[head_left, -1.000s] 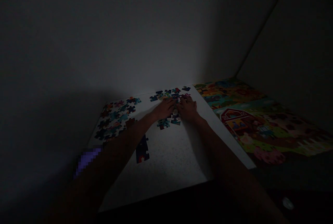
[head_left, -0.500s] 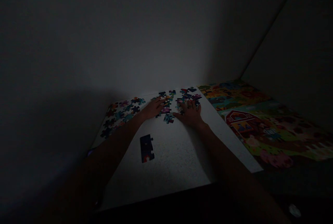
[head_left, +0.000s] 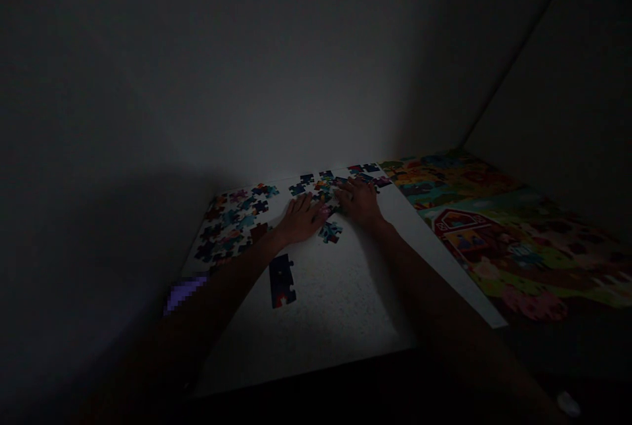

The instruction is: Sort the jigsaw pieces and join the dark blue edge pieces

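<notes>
Both my hands lie palm down among loose jigsaw puzzle pieces (head_left: 320,189) at the far side of a white speckled board (head_left: 340,300). My left hand (head_left: 301,218) rests with its fingers apart at the near edge of the pile, and holds no piece I can see. My right hand (head_left: 359,201) lies flat on top of the pieces, hiding those below it. Just below them is a small joined group of pieces (head_left: 330,232). A dark strip of joined pieces (head_left: 282,280) lies nearer me, beside my left forearm.
Many more puzzle pieces (head_left: 232,224) spread over the board's far left. A colourful farm picture with a red barn (head_left: 494,237) lies to the right. Walls rise behind. A blurred purple patch (head_left: 185,293) shows by my left arm.
My hands have moved closer together over the central pieces, with the left shifting right. The pieces there have bunched together, and the view has turned slightly.
</notes>
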`<state>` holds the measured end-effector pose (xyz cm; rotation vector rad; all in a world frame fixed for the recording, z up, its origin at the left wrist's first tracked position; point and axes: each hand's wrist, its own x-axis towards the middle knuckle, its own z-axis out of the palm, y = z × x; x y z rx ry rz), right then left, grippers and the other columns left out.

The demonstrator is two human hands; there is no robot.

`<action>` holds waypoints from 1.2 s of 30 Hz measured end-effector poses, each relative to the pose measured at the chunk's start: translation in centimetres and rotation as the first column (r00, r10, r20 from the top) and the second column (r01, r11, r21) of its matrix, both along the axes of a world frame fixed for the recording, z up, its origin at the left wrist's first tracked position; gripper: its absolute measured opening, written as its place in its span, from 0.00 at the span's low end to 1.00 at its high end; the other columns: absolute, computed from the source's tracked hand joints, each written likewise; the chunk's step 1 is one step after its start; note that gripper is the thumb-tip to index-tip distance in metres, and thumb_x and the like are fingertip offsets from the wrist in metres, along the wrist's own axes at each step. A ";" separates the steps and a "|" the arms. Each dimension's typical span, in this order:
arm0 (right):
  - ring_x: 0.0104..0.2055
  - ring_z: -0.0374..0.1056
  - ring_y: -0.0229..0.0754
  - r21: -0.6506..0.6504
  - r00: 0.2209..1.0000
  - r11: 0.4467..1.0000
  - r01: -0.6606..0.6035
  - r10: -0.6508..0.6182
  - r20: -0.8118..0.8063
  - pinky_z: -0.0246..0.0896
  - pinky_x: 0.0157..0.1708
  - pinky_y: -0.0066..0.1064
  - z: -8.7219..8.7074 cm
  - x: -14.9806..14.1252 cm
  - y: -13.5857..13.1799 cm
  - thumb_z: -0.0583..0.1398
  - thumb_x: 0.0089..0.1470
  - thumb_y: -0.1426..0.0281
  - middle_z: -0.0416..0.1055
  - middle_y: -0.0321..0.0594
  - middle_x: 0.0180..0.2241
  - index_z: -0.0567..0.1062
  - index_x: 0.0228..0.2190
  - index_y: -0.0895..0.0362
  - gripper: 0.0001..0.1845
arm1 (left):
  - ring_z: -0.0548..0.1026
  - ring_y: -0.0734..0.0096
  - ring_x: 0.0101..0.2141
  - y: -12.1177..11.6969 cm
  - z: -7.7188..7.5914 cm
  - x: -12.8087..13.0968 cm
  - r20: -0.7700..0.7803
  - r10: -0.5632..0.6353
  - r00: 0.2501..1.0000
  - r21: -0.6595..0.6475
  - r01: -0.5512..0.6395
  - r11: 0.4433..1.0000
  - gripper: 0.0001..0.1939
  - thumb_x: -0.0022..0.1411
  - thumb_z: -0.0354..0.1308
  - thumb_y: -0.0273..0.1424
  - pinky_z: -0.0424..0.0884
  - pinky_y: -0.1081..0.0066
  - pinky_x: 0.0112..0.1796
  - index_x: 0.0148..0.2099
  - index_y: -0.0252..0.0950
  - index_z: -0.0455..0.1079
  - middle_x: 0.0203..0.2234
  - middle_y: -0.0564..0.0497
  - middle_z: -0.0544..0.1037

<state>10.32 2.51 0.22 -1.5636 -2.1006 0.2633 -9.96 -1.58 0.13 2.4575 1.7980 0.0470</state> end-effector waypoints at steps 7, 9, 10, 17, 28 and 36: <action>0.69 0.42 0.58 -0.119 0.982 0.977 0.178 -0.168 0.090 0.31 0.65 0.55 -0.5 1.7 0.7 0.53 0.62 0.51 0.52 0.58 0.66 0.63 0.61 0.62 0.35 | 0.42 0.46 0.68 1.2 0.8 -0.5 0.025 0.163 0.986 -0.026 -0.162 0.986 0.33 0.70 0.37 0.53 0.41 0.42 0.62 0.70 0.45 0.49 0.69 0.41 0.46; 0.68 0.47 0.54 -0.098 0.998 0.995 0.018 -0.011 0.062 0.33 0.66 0.51 -0.5 1.6 0.7 0.53 0.62 0.51 0.55 0.51 0.65 0.68 0.58 0.58 0.31 | 0.42 0.44 0.68 1.4 0.7 -1.0 0.035 0.200 0.979 -0.032 -0.199 0.979 0.34 0.69 0.39 0.53 0.40 0.39 0.62 0.70 0.44 0.49 0.69 0.40 0.47; 0.67 0.50 0.51 -0.078 0.999 0.996 -0.040 0.042 0.032 0.37 0.65 0.48 -0.5 1.6 0.8 0.54 0.62 0.52 0.57 0.50 0.64 0.70 0.56 0.57 0.29 | 0.42 0.43 0.68 1.4 0.6 -1.3 0.044 0.220 0.975 -0.031 -0.219 0.975 0.34 0.69 0.40 0.52 0.39 0.38 0.61 0.70 0.43 0.50 0.69 0.39 0.47; 0.57 0.64 0.47 0.114 0.979 0.993 -0.023 0.045 -0.197 0.55 0.59 0.40 -0.6 2.2 1.0 0.55 0.62 0.62 0.71 0.46 0.54 0.76 0.49 0.57 0.19 | 0.51 0.48 0.66 1.7 0.1 -1.6 0.198 0.307 0.931 0.070 -0.325 0.943 0.25 0.71 0.43 0.37 0.47 0.46 0.62 0.66 0.37 0.60 0.66 0.39 0.56; 0.64 0.57 0.55 0.030 0.960 0.960 -0.280 0.279 0.039 0.50 0.61 0.49 -2.0 0.7 -6.6 0.64 0.53 0.55 0.61 0.49 0.62 0.72 0.55 0.51 0.30 | 0.77 0.66 0.45 -5.3 5.1 -0.5 0.533 0.264 0.804 0.184 -0.414 0.891 0.21 0.67 0.43 0.24 0.72 0.67 0.47 0.56 0.34 0.70 0.47 0.46 0.79; 0.64 0.54 0.52 0.018 0.990 0.991 0.134 -0.135 0.043 0.47 0.62 0.43 -0.7 0.4 -8.2 0.54 0.62 0.65 0.62 0.54 0.61 0.71 0.55 0.60 0.23 | 0.72 0.56 0.53 -22.6 0.7 -0.1 0.546 0.283 0.789 0.289 -0.494 0.820 0.20 0.62 0.46 0.21 0.68 0.55 0.56 0.52 0.33 0.73 0.52 0.41 0.75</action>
